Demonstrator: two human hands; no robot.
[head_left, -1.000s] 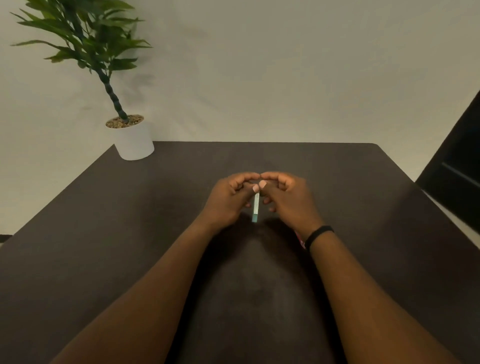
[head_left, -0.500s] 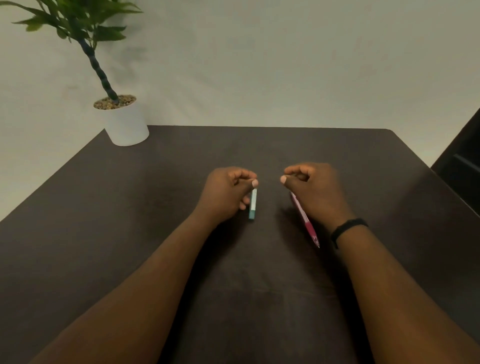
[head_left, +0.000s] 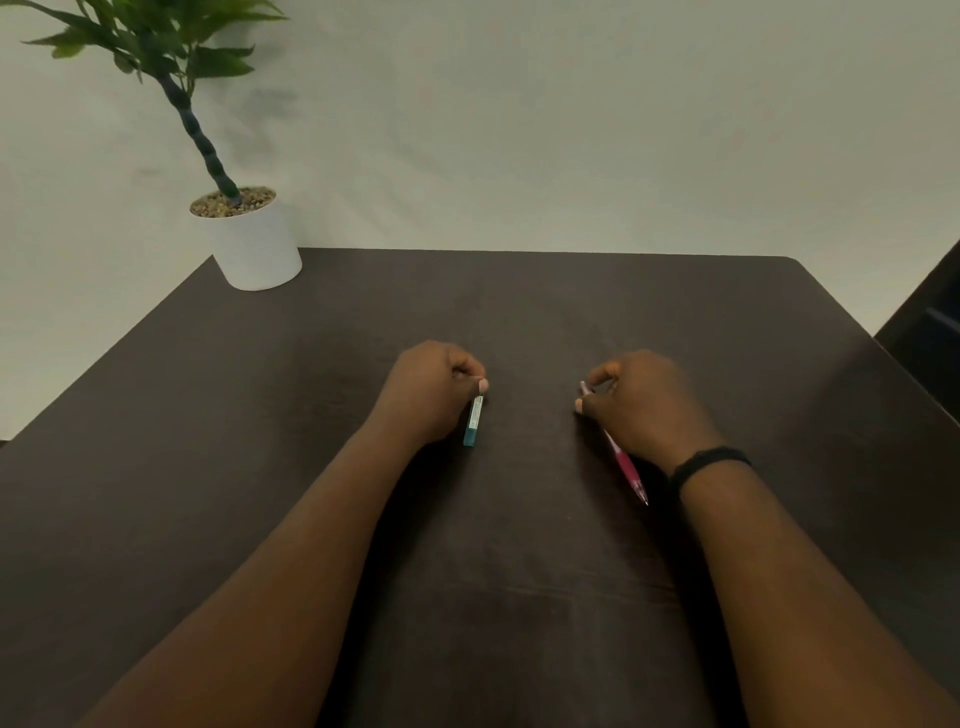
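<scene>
My left hand (head_left: 431, 389) pinches a short teal and white tube (head_left: 474, 420) at its top end, so the tube hangs down toward me over the dark table (head_left: 519, 597). My right hand (head_left: 644, 405) grips a pink pen (head_left: 626, 465). The pen's tip points toward me and its far end sticks out past my fingers. A black band sits on my right wrist. The two hands are apart, with bare table between them.
A white pot (head_left: 254, 244) with a green plant stands at the table's back left corner. A pale wall rises behind the table. A dark piece of furniture (head_left: 930, 332) shows at the right edge.
My hands were together around the teal tube a second ago. They have pulled apart, the left keeping the tube and the right carrying the pink pen off to the right.
</scene>
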